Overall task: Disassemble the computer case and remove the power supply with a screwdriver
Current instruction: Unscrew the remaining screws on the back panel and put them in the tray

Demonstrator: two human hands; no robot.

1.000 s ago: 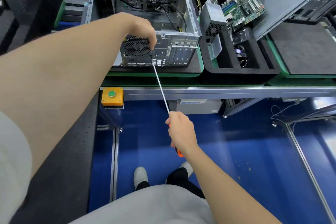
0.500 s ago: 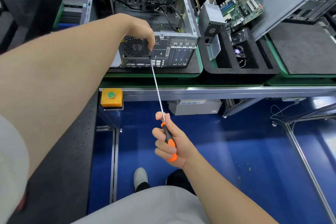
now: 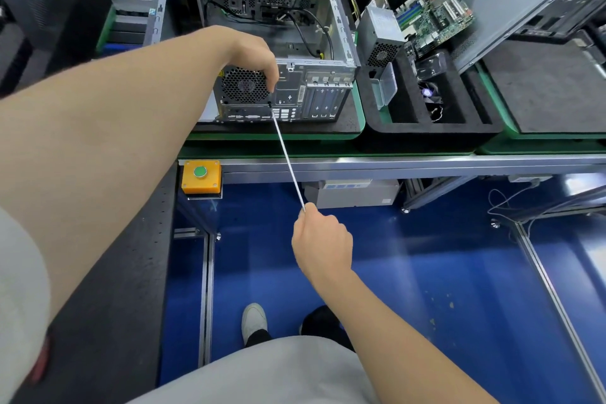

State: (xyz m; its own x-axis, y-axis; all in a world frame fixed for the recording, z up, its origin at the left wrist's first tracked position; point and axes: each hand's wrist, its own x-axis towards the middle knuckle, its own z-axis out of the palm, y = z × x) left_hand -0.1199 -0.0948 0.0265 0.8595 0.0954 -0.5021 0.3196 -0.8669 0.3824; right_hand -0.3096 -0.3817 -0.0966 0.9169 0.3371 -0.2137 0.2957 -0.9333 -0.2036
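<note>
A glossy blue floor (image 3: 426,272) reflecting pale light spreads below the metal-edged, green-topped table (image 3: 393,165), with an orange button box (image 3: 200,176) fixed at the table's front edge to the left, a grey box (image 3: 354,192) sitting beneath it, and loose cables (image 3: 505,203) under its right end.

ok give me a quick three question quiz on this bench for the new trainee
1. True or false: the right hand grips the screwdriver.
2. Where does the screwdriver's tip sit? A) on the rear panel of the computer case, beside the fan grille; B) on the loose motherboard; C) on the blue floor.
3. What colour is the button on the yellow box at the bench edge?

Key: 1 true; 2 A; 3 green.
</note>
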